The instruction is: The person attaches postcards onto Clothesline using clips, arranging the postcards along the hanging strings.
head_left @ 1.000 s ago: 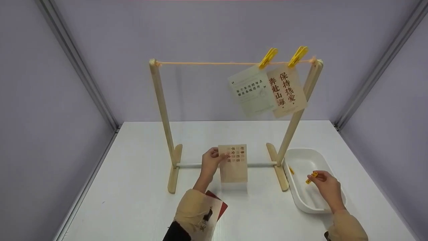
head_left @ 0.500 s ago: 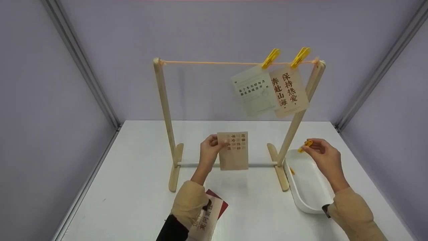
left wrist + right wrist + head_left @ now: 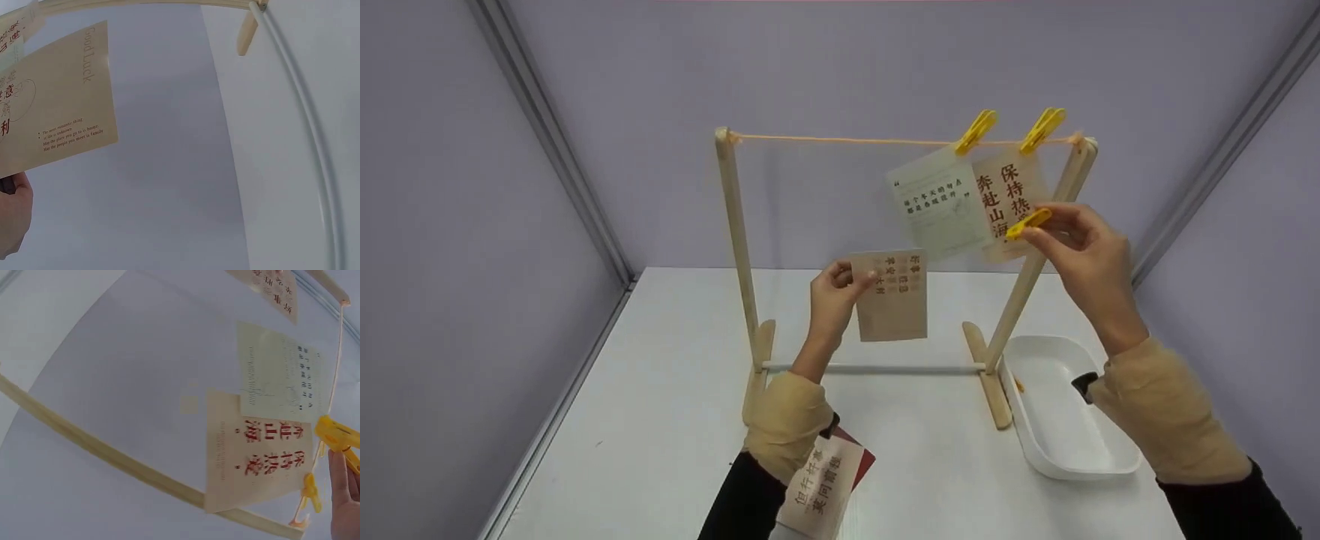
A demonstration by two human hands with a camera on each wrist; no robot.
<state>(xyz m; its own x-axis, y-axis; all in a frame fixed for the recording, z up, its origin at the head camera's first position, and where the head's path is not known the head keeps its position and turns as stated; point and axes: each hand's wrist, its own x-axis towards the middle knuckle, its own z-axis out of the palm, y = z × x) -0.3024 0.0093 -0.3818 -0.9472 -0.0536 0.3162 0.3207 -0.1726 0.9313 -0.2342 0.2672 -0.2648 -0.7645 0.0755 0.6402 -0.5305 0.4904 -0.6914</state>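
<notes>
Pinched by its left edge, a beige printed card (image 3: 894,307) hangs from my left hand (image 3: 832,296), below the orange string (image 3: 840,139) of a wooden rack. In the left wrist view the same card (image 3: 62,107) shows "Good Luck" lettering. My right hand (image 3: 1095,259) pinches a yellow clothespin (image 3: 1029,223), held in front of the rack's right post. Behind it, a pale green card (image 3: 941,202) and a beige card with red characters (image 3: 997,180) hang on the string. Two yellow clothespins (image 3: 976,132) (image 3: 1043,130) clip them there.
A white tray (image 3: 1076,474) stands right of the rack, a small yellow clothespin (image 3: 1019,385) at its left side. More cards (image 3: 821,487) lie on the table under my left forearm. The rack's posts (image 3: 736,240) and feet (image 3: 987,375) stand on the white table.
Both hands have risen. The left lifts the beige card toward the string; the right brings the clothespin up from the tray to the height of the hanging cards.
</notes>
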